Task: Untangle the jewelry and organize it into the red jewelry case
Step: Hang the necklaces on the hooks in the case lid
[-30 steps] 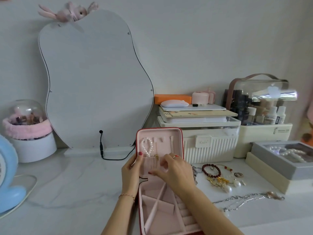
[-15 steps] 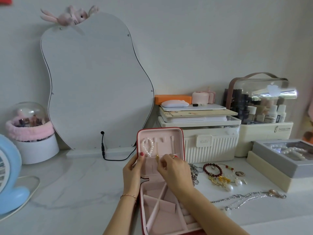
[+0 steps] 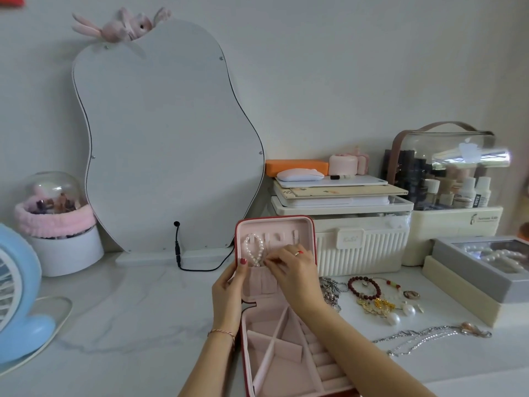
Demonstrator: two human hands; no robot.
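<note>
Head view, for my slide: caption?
Left hand steadies red case; right hand works beside pearl bracelet.

The white marble-patterned tabletop (image 3: 120, 308) looks smooth and faintly glossy. The red jewelry case (image 3: 274, 293) has a leather-like outer rim and a soft, matt pink velvety lining. A white pearl bracelet (image 3: 253, 250) hanging inside the lid shines glossily. The ribbed cream plastic storage box (image 3: 360, 247) looks matt and hard. The clear glossy plastic cosmetics bag (image 3: 446, 156) reflects light. The dark red beaded bracelet (image 3: 364, 287) looks polished, and the silver metal chain necklace (image 3: 423, 338) glints. The fluffy pink cloth headband (image 3: 54, 222) looks plush.
</note>
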